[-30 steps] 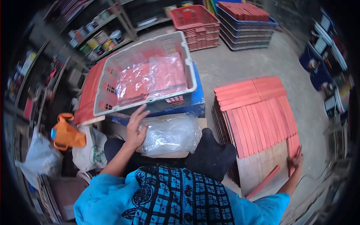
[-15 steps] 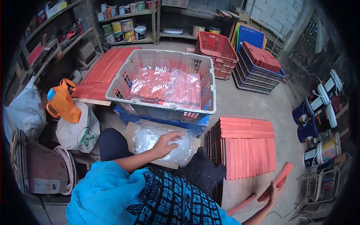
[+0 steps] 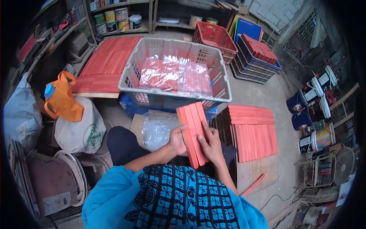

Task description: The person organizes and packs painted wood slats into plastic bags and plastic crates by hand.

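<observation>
A small bundle of red wooden strips (image 3: 193,133) is held upright above my lap. My left hand (image 3: 178,140) grips its left edge, and my right hand (image 3: 212,144) is wrapped round its right side. Behind the bundle lies a pile of clear plastic bags (image 3: 158,130) in an open cardboard box. To the right, rows of red strips (image 3: 256,142) lie on a board, with one loose strip (image 3: 252,184) nearer me. The grey crate (image 3: 173,96) in front holds red strips packed in clear plastic.
More red strips (image 3: 110,57) lie on a board at the back left. An orange bag (image 3: 65,98) rests on a white sack (image 3: 81,128) at left. A red crate (image 3: 217,36), stacked dark crates (image 3: 253,63) and paint buckets (image 3: 297,102) stand farther right.
My right hand has brought the red strips from the right board to above my lap. My left hand has left the plastic bags and taken hold of the bundle. The view has shifted slightly.
</observation>
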